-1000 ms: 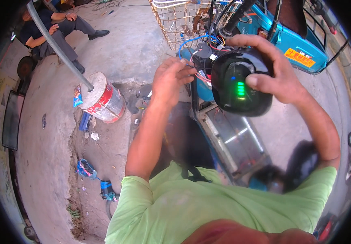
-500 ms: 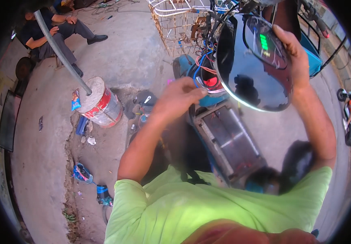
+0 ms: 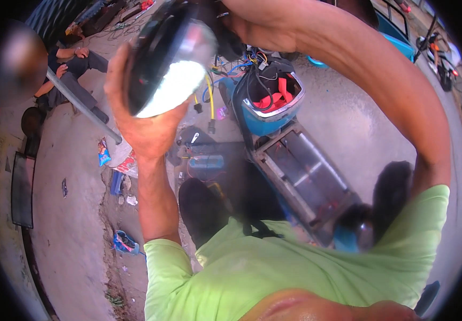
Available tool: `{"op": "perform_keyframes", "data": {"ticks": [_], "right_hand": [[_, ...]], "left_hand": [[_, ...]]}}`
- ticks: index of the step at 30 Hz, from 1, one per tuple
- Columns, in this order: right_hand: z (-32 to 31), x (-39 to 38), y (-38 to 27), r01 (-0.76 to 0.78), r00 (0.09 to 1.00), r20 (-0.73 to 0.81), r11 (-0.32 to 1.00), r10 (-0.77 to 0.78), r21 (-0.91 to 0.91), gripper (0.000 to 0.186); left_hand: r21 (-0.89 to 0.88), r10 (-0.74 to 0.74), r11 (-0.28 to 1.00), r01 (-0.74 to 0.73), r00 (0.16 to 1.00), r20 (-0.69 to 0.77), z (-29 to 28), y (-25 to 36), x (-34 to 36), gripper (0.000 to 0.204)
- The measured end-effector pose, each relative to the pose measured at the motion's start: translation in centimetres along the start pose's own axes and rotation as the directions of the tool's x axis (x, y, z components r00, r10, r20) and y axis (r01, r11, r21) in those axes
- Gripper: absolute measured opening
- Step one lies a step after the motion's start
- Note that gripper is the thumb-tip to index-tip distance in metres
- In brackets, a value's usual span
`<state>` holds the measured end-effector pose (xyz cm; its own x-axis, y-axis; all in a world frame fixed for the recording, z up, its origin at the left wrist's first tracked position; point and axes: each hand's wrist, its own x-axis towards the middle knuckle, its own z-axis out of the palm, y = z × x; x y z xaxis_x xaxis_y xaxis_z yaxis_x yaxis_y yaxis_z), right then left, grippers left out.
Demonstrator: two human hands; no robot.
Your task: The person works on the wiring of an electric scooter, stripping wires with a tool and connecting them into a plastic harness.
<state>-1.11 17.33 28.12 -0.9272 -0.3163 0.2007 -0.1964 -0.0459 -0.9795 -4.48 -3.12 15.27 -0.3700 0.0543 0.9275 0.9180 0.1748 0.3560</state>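
My left hand (image 3: 150, 131) is closed round a rounded headlight unit (image 3: 174, 88), dark on one side and brightly reflective on the other. It is raised at the upper left and blurred. My right hand (image 3: 257, 24) reaches over the top to the dark parts beside the unit; its fingertips are hidden. Below stands the open blue front shell (image 3: 265, 120) of a scooter, with red material (image 3: 279, 96) and dark cables inside. Loose wires with a yellow lead (image 3: 210, 104) hang between the unit and the shell.
The scooter's footboard frame (image 3: 308, 174) runs toward my legs. At the left, a grey pole (image 3: 81, 104) rises from a weighted drum (image 3: 126, 160). A person (image 3: 73, 69) sits beyond it. A blue bag (image 3: 125, 242) and scraps lie on the concrete.
The headlight unit has moved left and turned, so its glossy display face no longer shows. My left hand has gone from the wiring to the unit; my right arm has swung up across the top.
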Motion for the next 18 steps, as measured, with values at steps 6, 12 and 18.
{"op": "perform_keyframes", "data": {"ticks": [6, 12, 18], "right_hand": [[-2.2, 0.9, 0.8, -0.091, 0.988, -0.148, 0.917, 0.035, -0.389, 0.050], [-8.6, 0.8, 9.8, 0.117, 0.993, 0.111, 0.653, -0.051, -0.748, 0.049], [-11.1, 0.1, 13.5, 0.175, 0.970, 0.153, 0.104, -0.191, -0.979, 0.065]], "left_hand": [[-0.416, -0.381, 0.862, 0.290, 0.912, -0.154, -1.5, -3.5, -0.3, 0.072], [-0.554, -0.670, 0.646, 0.525, 0.738, -0.082, -2.0, -5.2, -0.4, 0.063], [-0.531, -0.760, 0.602, 0.597, 0.631, -0.153, -3.7, -8.0, -2.0, 0.065]]}}
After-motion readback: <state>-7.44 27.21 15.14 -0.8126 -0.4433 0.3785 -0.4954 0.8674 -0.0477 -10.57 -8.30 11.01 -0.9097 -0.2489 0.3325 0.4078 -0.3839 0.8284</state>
